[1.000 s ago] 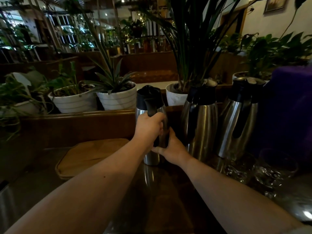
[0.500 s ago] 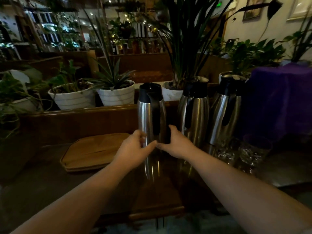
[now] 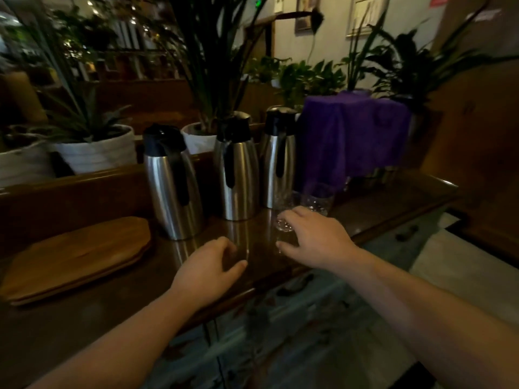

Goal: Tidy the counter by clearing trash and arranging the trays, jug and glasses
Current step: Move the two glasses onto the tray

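Three steel jugs with black lids stand in a row on the dark counter (image 3: 84, 318): left jug (image 3: 172, 192), middle jug (image 3: 238, 175), right jug (image 3: 278, 161). Two clear glasses sit to their right, the nearer glass (image 3: 283, 217) and the farther glass (image 3: 318, 199). A stack of wooden trays (image 3: 75, 256) lies at the left. My left hand (image 3: 209, 272) hovers over the counter in front of the jugs, fingers curled and empty. My right hand (image 3: 314, 240) reaches over the nearer glass with fingers spread, fingertips at its rim.
White plant pots (image 3: 98, 150) stand behind the wooden back ledge (image 3: 70, 186). A purple cloth (image 3: 354, 136) covers something at the right end. The counter's front edge (image 3: 280, 282) runs just below my hands, with patterned floor beyond.
Both hands have let go of the left jug, which now stands in line with the others. My right hand has moved right onto the nearer glass; the view swung right.
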